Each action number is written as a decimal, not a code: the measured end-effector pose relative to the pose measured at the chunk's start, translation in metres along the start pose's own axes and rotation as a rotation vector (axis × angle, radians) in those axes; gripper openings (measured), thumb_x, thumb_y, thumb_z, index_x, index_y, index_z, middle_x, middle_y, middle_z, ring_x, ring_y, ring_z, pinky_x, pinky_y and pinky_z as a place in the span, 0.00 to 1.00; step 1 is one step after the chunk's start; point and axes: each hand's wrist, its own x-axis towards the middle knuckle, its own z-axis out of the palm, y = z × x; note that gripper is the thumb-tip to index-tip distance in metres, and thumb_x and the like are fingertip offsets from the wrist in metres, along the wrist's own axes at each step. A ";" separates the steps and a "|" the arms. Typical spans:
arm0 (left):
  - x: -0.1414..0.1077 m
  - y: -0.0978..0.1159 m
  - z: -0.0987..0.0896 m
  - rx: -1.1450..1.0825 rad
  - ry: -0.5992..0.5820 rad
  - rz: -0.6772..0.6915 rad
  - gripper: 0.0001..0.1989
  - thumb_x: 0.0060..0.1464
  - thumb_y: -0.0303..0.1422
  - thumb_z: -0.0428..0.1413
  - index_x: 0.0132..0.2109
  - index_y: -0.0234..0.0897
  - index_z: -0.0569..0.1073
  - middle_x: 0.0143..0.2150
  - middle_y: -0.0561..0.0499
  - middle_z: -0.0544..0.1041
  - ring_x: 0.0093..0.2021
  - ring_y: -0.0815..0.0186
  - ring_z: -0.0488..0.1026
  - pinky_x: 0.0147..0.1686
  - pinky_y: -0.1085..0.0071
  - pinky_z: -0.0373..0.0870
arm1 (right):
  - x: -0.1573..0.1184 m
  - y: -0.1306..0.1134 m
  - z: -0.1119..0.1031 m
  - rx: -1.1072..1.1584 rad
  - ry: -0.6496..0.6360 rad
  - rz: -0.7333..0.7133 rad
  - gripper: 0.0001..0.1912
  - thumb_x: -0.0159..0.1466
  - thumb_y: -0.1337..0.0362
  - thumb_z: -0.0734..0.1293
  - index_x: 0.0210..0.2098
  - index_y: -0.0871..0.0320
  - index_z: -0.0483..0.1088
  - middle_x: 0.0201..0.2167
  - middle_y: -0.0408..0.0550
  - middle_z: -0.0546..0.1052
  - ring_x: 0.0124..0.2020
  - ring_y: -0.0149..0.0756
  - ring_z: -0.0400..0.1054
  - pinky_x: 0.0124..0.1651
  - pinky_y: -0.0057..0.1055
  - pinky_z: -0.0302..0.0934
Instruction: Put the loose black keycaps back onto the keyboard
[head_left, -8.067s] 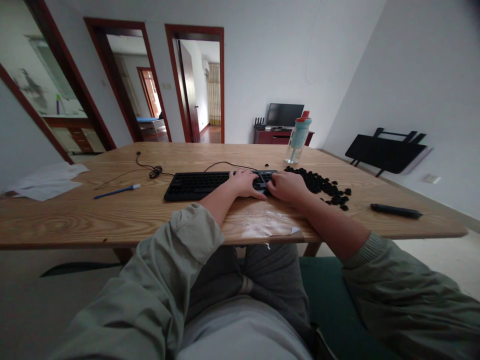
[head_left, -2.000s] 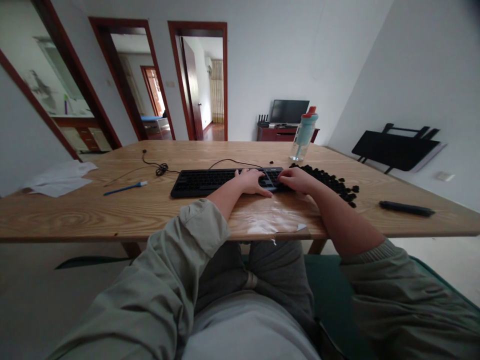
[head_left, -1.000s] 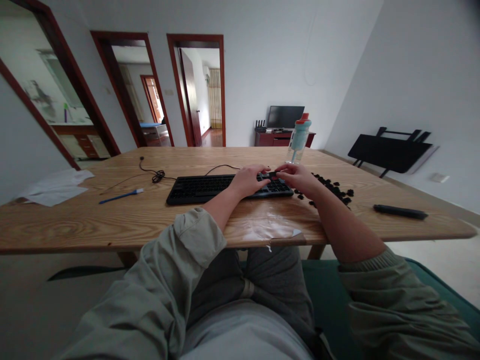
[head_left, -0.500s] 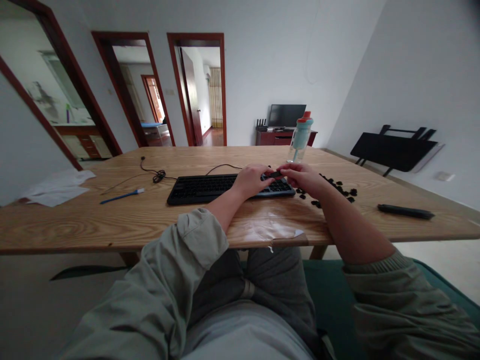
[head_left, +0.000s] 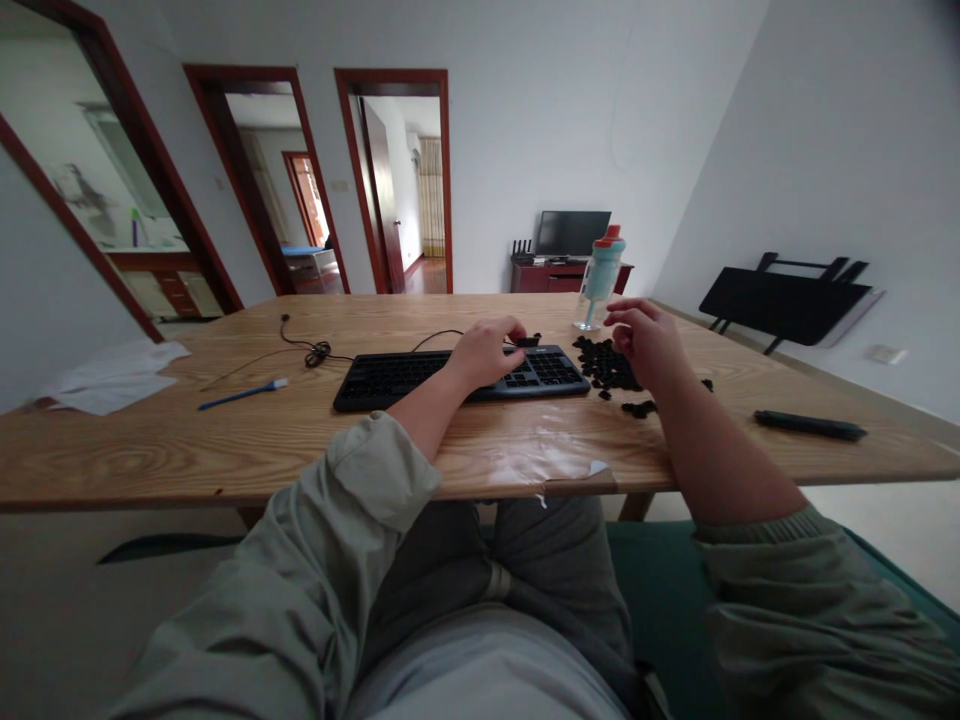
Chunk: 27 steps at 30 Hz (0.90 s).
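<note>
A black keyboard (head_left: pixel 397 378) lies across the table, its right part showing more light gaps among the keys than its left. My left hand (head_left: pixel 484 352) is over the right half of the keyboard, thumb and fingers closed on a small dark piece (head_left: pixel 528 342) whose exact kind I cannot make out. To the right of the keyboard lies a loose heap of black keycaps (head_left: pixel 600 362). Above the heap's right side is my right hand (head_left: pixel 649 342), fingers partly bent and apart, with nothing visible in them. Its wrist and palm hide some of the heap.
A clear bottle (head_left: pixel 598 280) with a red lid stands behind the keycaps. On the right lies a long black object (head_left: pixel 810 425). A blue-handled brush (head_left: pixel 241 394), a coiled cable (head_left: pixel 318 353) and white paper (head_left: pixel 120 375) are on the left of the wooden table (head_left: pixel 247 450).
My hands have separated: the right hand has moved right and up, off the dark piece. My left hand has shifted slightly left with the piece. More of the keycap heap shows.
</note>
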 end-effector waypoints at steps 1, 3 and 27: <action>-0.001 -0.004 -0.006 0.016 -0.013 -0.001 0.09 0.51 0.29 0.57 0.41 0.35 0.76 0.41 0.49 0.79 0.42 0.63 0.74 0.46 0.67 0.69 | 0.002 0.002 -0.008 -0.040 0.015 -0.006 0.09 0.54 0.64 0.67 0.36 0.57 0.69 0.31 0.49 0.71 0.23 0.28 0.53 0.24 0.29 0.46; -0.006 -0.015 -0.020 0.049 -0.030 -0.025 0.08 0.51 0.29 0.56 0.40 0.35 0.76 0.40 0.49 0.79 0.41 0.64 0.73 0.45 0.68 0.68 | 0.006 0.007 -0.031 -0.211 0.040 -0.022 0.09 0.56 0.63 0.66 0.37 0.58 0.70 0.32 0.50 0.72 0.23 0.29 0.54 0.25 0.30 0.48; -0.054 0.052 -0.014 0.154 -0.536 0.550 0.15 0.65 0.33 0.50 0.52 0.44 0.79 0.42 0.48 0.80 0.39 0.65 0.75 0.42 0.69 0.66 | -0.126 -0.011 -0.014 -1.141 -0.723 -0.409 0.13 0.68 0.58 0.61 0.38 0.54 0.76 0.38 0.50 0.76 0.36 0.38 0.70 0.38 0.31 0.59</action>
